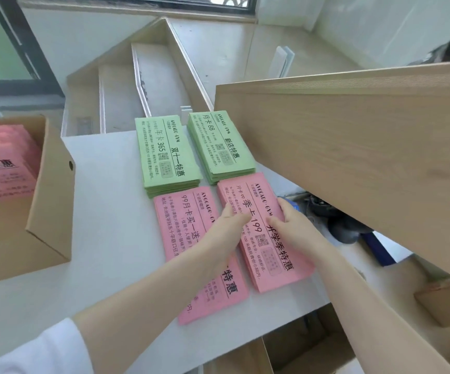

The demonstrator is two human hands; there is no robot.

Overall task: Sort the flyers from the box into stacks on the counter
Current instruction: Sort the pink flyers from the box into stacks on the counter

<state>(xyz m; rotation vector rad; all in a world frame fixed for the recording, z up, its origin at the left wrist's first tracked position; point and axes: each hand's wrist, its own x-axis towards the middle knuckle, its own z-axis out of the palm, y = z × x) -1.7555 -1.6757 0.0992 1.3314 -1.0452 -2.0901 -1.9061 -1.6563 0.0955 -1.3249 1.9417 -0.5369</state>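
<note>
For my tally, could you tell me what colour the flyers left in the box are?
Pink flyers, seen in the head view.

the person's two forearms are bare from elbow to wrist. a white sleeve (40, 352) covers the left upper arm, pushed up near the elbow, its cloth smooth and plain. the hands wear no rings, watch or gloves.

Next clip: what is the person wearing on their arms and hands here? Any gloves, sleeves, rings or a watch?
Both hands are bare: no gloves, rings or watch show on the left hand or the right hand. A white fabric sleeve covers the left upper arm, ending short of the forearm, which is uncovered. The right forearm is also uncovered as far as the frame shows; no sleeve is visible on that side.
</note>
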